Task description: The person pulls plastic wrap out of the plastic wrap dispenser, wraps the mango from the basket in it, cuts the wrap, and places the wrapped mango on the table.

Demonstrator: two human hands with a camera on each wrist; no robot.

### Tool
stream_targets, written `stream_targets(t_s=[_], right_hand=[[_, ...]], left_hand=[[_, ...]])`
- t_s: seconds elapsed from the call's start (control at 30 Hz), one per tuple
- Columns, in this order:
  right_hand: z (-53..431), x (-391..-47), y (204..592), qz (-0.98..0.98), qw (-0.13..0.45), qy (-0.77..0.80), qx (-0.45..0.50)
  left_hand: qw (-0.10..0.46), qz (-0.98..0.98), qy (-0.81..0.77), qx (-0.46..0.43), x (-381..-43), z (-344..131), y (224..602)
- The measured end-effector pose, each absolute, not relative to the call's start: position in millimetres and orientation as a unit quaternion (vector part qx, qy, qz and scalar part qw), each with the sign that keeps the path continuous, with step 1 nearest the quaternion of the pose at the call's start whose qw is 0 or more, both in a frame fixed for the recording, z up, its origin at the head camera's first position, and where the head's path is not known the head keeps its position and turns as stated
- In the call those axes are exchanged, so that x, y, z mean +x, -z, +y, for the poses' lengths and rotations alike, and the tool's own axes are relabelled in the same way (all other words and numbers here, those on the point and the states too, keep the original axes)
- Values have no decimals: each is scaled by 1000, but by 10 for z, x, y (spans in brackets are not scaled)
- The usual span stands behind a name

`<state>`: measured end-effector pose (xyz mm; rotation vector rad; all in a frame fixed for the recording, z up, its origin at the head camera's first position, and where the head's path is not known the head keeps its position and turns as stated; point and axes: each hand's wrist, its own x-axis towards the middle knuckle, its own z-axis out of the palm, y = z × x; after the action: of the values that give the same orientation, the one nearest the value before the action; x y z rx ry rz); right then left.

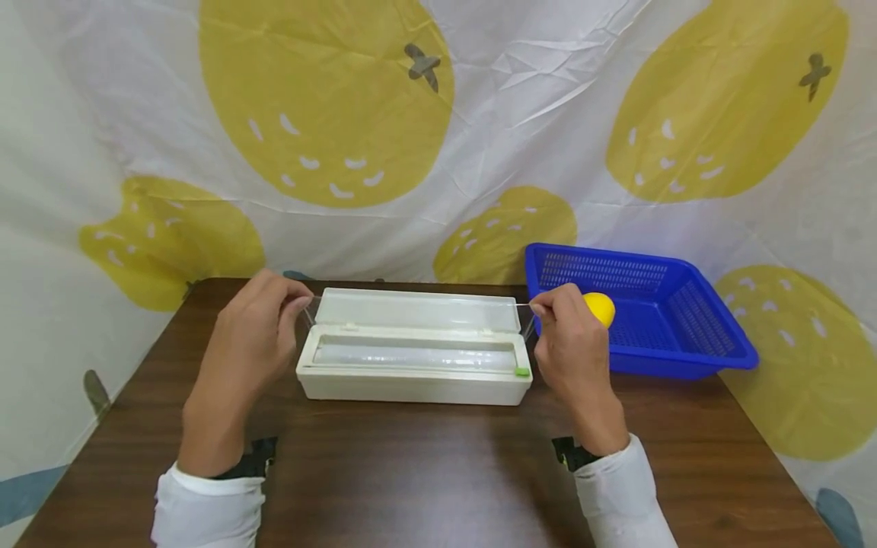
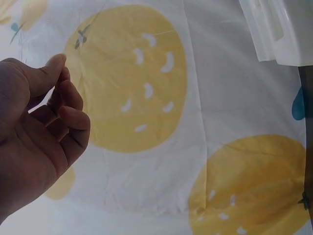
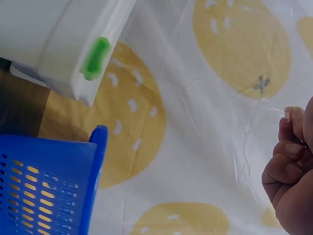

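Note:
A white cling film dispenser (image 1: 414, 387) stands on the table with its lid (image 1: 418, 310) tipped back. Inside its window lies a roll of clear film (image 1: 414, 356). A thin sheet of cling film (image 1: 524, 306) spans between both hands above the lid, its edge drawn as a fine line. My left hand (image 1: 250, 342) pinches one corner between thumb and forefinger, just left of the dispenser. The opposite corner is pinched by my right hand (image 1: 572, 346), beside the basket. The left wrist view shows the left thumb (image 2: 55, 63) pressed to the fingertips; the film hardly shows there.
At the right stands a blue perforated basket (image 1: 685, 365), and a round yellow thing (image 1: 600, 308) shows in it, partly behind the right hand. A green slider (image 1: 522, 371) sits on the dispenser's front right. Behind the wooden table (image 1: 404, 472) hangs a fruit-patterned cloth (image 1: 527, 137).

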<state>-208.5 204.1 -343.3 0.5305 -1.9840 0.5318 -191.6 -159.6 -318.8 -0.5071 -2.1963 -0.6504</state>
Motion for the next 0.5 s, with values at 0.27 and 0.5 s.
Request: stream_targets(t_s=[0.27,0.5], right_hand=[[2042,-2105,3318,-806,498,-229,225],[2056,-2130,3206,-790,519,-219,243]], left_hand=[[419,-847,249,-212,-1895,-1599,3115],[444,-831,250,-222,-1897,-1601,3039]])
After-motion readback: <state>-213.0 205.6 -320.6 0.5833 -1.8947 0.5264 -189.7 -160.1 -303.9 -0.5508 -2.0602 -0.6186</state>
